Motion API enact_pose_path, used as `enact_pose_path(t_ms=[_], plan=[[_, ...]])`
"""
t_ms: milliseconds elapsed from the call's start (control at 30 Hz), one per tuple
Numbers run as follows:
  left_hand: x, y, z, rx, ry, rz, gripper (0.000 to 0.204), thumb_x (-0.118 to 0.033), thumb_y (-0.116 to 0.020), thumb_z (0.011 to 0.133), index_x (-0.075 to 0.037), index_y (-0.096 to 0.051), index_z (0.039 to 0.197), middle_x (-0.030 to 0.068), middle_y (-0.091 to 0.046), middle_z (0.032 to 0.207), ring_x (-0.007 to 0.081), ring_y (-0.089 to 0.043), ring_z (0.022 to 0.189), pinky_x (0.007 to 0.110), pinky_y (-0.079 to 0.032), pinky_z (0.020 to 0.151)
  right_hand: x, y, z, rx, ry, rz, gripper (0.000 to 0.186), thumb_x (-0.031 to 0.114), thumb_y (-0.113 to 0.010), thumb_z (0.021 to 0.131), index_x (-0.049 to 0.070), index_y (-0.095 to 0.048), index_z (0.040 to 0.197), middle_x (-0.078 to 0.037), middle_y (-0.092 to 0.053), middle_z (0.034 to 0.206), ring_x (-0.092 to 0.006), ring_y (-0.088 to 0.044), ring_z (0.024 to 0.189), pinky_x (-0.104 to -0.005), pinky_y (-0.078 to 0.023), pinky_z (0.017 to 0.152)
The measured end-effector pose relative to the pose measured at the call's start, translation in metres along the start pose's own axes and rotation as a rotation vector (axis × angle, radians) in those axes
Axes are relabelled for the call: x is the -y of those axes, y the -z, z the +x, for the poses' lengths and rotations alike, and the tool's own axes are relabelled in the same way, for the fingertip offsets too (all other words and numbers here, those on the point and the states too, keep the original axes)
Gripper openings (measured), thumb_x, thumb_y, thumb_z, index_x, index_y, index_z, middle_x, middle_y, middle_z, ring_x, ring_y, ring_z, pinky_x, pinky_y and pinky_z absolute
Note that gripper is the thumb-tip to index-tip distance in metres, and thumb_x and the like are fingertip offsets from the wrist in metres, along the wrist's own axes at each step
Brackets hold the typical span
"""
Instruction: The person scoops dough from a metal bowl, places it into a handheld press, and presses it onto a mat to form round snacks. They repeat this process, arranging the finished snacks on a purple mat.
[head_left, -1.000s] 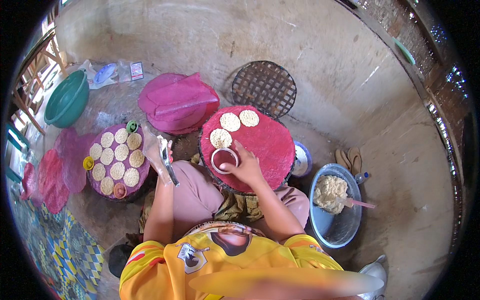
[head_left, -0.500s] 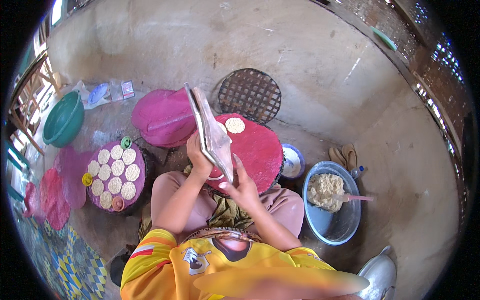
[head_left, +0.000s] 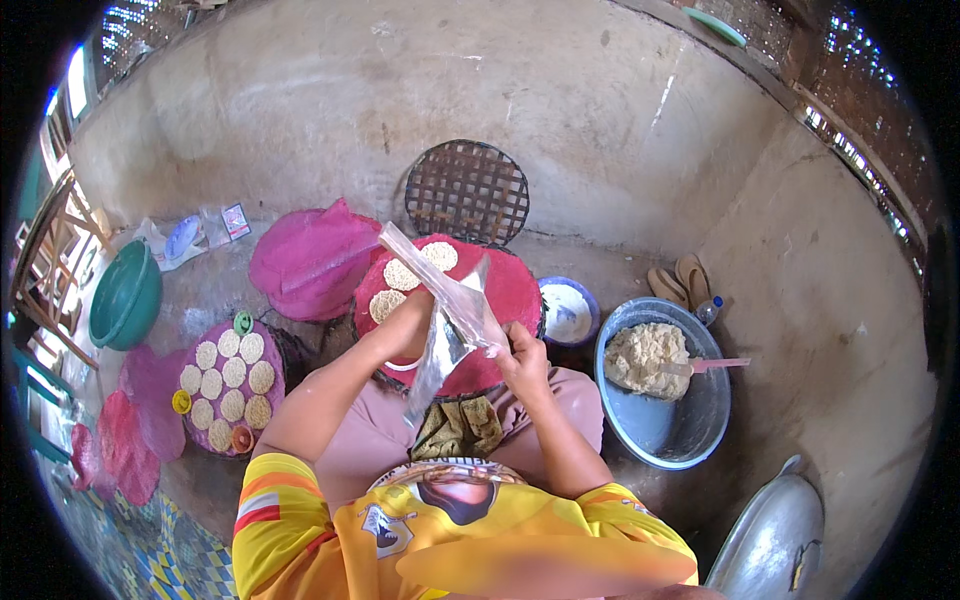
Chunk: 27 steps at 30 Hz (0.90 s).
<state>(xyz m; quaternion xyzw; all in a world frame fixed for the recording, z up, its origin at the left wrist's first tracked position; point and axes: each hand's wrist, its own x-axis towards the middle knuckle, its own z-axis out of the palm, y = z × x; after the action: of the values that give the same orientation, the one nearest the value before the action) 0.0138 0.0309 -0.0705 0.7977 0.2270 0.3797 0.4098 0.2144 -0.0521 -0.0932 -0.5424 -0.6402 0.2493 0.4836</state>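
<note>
Right hand [head_left: 524,362] pinches the lower right edge of a clear plastic sheet [head_left: 460,312] between thumb and fingers; the left hand [head_left: 408,325] is partly behind it, so I can't tell how its fingers close. The sheet hangs folded above the red round surface [head_left: 518,295], just beside three pale lacy discs [head_left: 439,256]. I'd judge it light, floppy and rather slick, best taken by opposite edges; the discs look soft and easily torn.
</note>
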Motion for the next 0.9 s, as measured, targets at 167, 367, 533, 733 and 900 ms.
enact_pose_path(t_ms=[167, 367, 533, 733, 900], plan=[[-0.038, 0.012, 0.004, 0.622, 0.446, -0.104, 0.036, -0.016, -0.052, 0.08, 0.002, -0.043, 0.111, 0.0115, -0.061, 0.082, 0.018, -0.059, 0.057, 0.025, -0.045, 0.043, -0.015, 0.004, -0.009, -0.078, 0.162, 0.276, 0.032, 0.031, -0.063, 0.074, 0.0, -0.055, 0.08, -0.006, -0.054, 0.061, -0.009, -0.049, 0.057, -0.0265, -0.04, 0.053], [-0.017, 0.007, 0.006, 0.037, 0.441, -0.032, 0.028, -0.007, -0.055, 0.074, -0.005, -0.054, 0.101, 0.0072, -0.062, 0.084, 0.0187, -0.059, 0.075, 0.031, -0.046, 0.064, -0.043, 0.024, -0.009, -0.179, -0.384, 0.745, 0.046, 0.052, -0.039, 0.085, 0.007, -0.049, 0.083, 0.006, -0.034, 0.05, -0.0048, -0.028, 0.038, -0.0205, -0.022, 0.036], [-0.017, -0.007, 0.027, -0.226, 0.438, -0.526, 0.031, -0.008, -0.065, 0.067, -0.003, -0.053, 0.095, 0.0046, -0.058, 0.076, 0.0163, -0.057, 0.068, 0.027, -0.046, 0.068, -0.054, 0.033, -0.015, 0.204, -0.847, 1.482, 0.062, 0.069, -0.031, 0.075, 0.009, -0.05, 0.072, 0.003, -0.033, 0.045, -0.0069, -0.028, 0.033, -0.0196, -0.022, 0.033], [0.003, -0.021, 0.071, -0.314, 0.4, -0.969, 0.053, -0.024, -0.056, 0.073, -0.004, -0.043, 0.12, 0.0103, -0.048, 0.116, 0.0243, -0.044, 0.109, 0.04, -0.038, 0.087, -0.043, 0.008, -0.032, 0.621, -0.848, 1.38, 0.069, 0.065, -0.023, 0.08, 0.003, -0.052, 0.078, -0.003, -0.044, 0.049, -0.0099, -0.036, 0.031, -0.0213, -0.028, 0.028], [-0.001, -0.025, 0.08, -0.3, 0.426, -1.064, 0.03, -0.012, -0.058, 0.07, -0.001, -0.054, 0.097, 0.0067, -0.058, 0.079, 0.0169, -0.056, 0.065, 0.028, -0.046, 0.06, -0.034, 0.014, -0.034, 0.495, -0.727, 1.001, 0.068, 0.061, -0.024, 0.084, 0.001, -0.057, 0.084, -0.006, -0.051, 0.058, -0.0137, -0.047, 0.043, -0.0247, -0.038, 0.038]])
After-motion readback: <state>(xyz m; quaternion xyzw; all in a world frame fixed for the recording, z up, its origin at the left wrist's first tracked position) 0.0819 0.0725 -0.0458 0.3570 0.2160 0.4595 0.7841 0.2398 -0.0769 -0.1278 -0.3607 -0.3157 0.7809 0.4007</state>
